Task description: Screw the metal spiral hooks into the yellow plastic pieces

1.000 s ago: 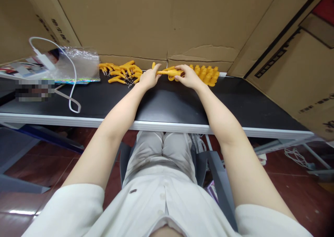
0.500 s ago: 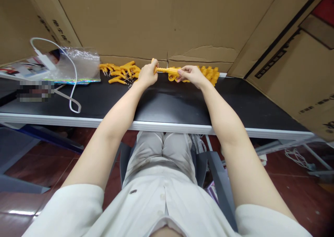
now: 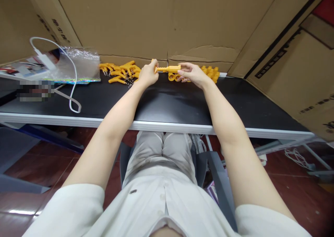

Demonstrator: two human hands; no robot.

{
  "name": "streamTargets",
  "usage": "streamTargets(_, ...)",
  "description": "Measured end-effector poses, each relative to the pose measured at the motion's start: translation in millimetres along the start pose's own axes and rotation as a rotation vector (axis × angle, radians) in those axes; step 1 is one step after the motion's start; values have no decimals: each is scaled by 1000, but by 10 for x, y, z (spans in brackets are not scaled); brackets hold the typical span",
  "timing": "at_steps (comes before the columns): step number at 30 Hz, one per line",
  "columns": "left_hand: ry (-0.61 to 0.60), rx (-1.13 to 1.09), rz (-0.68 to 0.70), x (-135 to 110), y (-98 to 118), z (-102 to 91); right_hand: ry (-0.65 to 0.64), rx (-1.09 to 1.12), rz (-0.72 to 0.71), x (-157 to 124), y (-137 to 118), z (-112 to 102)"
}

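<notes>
My left hand (image 3: 149, 72) is closed around the left end of a yellow plastic piece, with a bit of yellow showing above the thumb. From that fist a ribbed yellow plastic tube (image 3: 172, 69) points right, held level over the back of the table. My right hand (image 3: 192, 73) is at the tube's wider end, fingers apart and curved about it; whether they touch it I cannot tell. Below and behind this hand stand several yellow hollow cylinders (image 3: 210, 72), partly hidden. Left of my left hand lies a pile of yellow branched pieces (image 3: 127, 68) with metal springs.
A clear plastic bag (image 3: 80, 65) and a white cable (image 3: 76, 73) lie on the left of the black table (image 3: 172, 106). Cardboard walls (image 3: 167, 21) close off the back and the right side. A pale metal edge (image 3: 169, 127) runs along the front.
My right hand's fingers have spread from their pinch on the tube, showing its wide end and more cylinders below. My left hand has kept its hold almost unmoved.
</notes>
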State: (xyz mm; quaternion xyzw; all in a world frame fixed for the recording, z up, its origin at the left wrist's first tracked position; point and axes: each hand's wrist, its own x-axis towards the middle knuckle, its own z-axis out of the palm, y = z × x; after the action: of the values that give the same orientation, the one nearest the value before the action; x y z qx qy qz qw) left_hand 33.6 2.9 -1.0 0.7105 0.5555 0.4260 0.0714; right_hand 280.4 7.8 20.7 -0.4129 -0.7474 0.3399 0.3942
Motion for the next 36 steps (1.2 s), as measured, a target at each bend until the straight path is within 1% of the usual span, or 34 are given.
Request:
streamTargets(4, 5, -13, 9, -6, 25, -12, 21, -31, -17, -40, -53, -17)
streamTargets(10, 15, -53, 8, -17, 65, -24, 50, -91, -29, -50, -107, 19)
streamTargets(14, 20, -64, -12, -22, 86, -22, 67, -67, -28, -47, -113, 24)
streamTargets(21, 1, -15, -12, -38, 121, -46, 92, -34, -23, 26, -37, 65)
streamTargets(27, 9, -45, -18, -53, 133, -39, 118, -26, 1, 115, 73, 105)
streamTargets(30, -4, 16, -13, -69, 151, -44, 122, -27, 7, 114, 74, 111)
streamTargets(36, -54, 233, -25, -105, 206, -99, 109, 29, 75, 25, -2, 172)
